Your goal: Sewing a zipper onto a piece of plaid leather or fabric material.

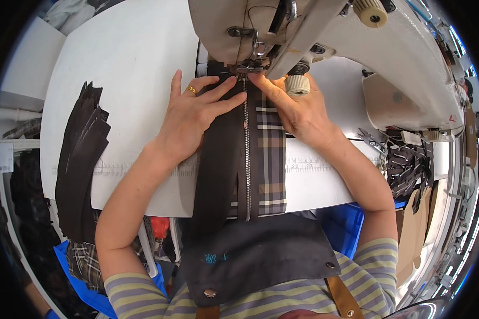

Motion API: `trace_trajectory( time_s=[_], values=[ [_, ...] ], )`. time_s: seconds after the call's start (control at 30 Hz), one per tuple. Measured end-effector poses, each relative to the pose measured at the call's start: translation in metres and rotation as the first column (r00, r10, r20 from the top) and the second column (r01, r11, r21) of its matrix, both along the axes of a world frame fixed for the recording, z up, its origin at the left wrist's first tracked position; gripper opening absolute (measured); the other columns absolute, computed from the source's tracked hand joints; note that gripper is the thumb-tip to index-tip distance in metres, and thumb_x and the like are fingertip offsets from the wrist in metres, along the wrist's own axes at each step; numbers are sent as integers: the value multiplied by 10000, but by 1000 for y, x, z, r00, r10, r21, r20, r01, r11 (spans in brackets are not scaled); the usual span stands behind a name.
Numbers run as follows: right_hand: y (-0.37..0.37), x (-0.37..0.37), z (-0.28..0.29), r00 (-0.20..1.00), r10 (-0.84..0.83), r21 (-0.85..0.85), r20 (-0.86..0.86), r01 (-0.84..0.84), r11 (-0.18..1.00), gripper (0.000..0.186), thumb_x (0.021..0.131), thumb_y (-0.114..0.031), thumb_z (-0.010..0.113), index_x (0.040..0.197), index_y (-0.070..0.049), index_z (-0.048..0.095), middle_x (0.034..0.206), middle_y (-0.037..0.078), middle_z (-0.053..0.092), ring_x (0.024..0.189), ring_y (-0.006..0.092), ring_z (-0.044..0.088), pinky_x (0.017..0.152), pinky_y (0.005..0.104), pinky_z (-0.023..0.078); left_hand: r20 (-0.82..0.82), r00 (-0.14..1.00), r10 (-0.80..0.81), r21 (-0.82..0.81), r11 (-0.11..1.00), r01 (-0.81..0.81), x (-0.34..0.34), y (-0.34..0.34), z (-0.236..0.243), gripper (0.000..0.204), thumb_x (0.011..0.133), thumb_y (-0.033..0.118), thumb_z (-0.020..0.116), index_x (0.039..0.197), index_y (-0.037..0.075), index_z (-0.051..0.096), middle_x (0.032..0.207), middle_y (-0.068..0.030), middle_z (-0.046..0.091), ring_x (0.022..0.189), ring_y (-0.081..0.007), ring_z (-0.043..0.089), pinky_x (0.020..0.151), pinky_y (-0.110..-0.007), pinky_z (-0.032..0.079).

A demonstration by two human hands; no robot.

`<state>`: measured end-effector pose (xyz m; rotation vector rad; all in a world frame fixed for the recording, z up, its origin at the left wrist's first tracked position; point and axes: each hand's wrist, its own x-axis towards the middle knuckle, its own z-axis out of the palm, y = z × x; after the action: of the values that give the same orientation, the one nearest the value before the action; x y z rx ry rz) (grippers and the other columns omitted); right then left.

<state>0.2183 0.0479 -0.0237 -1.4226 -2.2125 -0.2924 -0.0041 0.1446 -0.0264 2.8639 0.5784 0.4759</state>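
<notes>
Zipper (247,159) lay on the tabletop (127,48) over plaid fabric (272,165), running under the presser foot (242,76). Left hand (190,118): fingers spread. Right hand (305,112): partly hidden, couldn't tell if pinching. I judged straight feed, even tension, fingertips clear of the foot mattered.

The zipper (246,149) has shiny metal teeth on matt cloth tape, beside woven plaid cloth (272,159). At 1 o'clock the sewing machine (351,42) looks smooth and painted; at 9, dark cloth strips (80,165) look matt on the smooth desk (122,69).
</notes>
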Motion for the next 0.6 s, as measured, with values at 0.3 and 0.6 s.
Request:
trace_trajectory(
  time_s=[0.3,0.6],
  values=[
    [1,-7,-3,996,-90,-97,4,90,991,467,776,-45,609,1232,-148,599,1047,73,648,1018,272,564,851,370,423,10,1000,5,10,1000,-5,1,-1,-2,392,870,196,495,1237,248,623,1353,-28,538,1190,-295,488,1092,-611,112],
    [2,-6,-5,994,-108,-100,-19,105,989,462,698,-47,640,1155,-118,641,1039,50,642,1008,260,561,849,375,438,12,1000,8,-2,1000,-8,2,4,-4,409,876,205,480,1264,248,601,1364,-48,525,1171,-326,490,1098,-605,98]
  ],
)
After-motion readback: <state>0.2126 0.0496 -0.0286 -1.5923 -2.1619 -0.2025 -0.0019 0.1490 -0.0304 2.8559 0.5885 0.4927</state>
